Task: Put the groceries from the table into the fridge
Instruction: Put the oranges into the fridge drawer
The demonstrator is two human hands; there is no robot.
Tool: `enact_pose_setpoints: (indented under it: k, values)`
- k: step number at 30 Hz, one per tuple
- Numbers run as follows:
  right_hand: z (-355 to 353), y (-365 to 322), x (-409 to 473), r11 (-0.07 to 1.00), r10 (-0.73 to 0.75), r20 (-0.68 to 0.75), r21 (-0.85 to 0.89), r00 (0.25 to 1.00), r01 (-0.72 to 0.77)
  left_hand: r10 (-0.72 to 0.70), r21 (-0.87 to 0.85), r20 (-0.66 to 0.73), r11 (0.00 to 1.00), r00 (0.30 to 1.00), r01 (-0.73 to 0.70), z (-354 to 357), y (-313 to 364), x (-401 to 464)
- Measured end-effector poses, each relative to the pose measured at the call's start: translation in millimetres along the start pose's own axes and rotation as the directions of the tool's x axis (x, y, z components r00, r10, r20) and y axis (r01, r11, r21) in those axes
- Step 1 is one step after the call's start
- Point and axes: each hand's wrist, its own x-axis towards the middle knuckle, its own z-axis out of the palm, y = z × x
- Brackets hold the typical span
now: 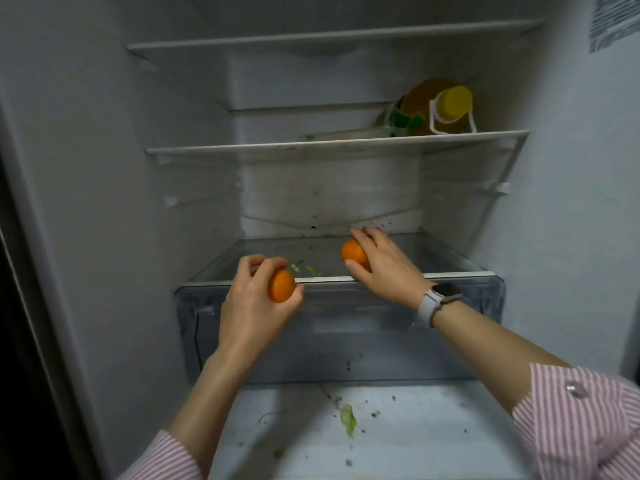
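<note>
Middle shelf (337,144): bottle (438,110) lying sideways.

Your left hand (258,299) covers most of its orange (281,286), and your right hand (379,263) hides the far side of the other orange (354,252). The bottle (438,109) at the middle shelf's (332,146) right end is blurred (label unreadable). The sticker (614,20) is cut off.

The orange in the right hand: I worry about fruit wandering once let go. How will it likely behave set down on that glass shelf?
The orange looks round and smooth, so it may roll on the flat glass shelf. It seems firm: the right hand wraps it without denting it. Small for the hand, it is probably light and easily nudged.
</note>
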Motion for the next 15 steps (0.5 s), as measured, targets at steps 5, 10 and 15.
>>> enact_pose_setpoints:
  k: [5, 10, 15]
  values:
    - [12.6, -5.8, -34.4, 0.958, -0.204, -0.318, -0.260, 0.926, 0.122, 0.027, -0.006, 0.016, 1.000, 1.000, -0.027, 4.8, -8.4, -6.3]
    - [36.8, -1.5, -60.7, 0.894, -0.199, -0.249, -0.442, 0.948, 0.072, 0.025, -0.006, -0.013, 1.000, 1.000, -0.025, 1.4, -10.7, -11.7]
    - [24.9, -10.8, -59.2, 0.914, -0.172, -0.224, -0.400, 0.959, 0.071, 0.035, -0.015, -0.022, 0.999, 0.999, -0.035, -16.0, -7.5, -14.0]
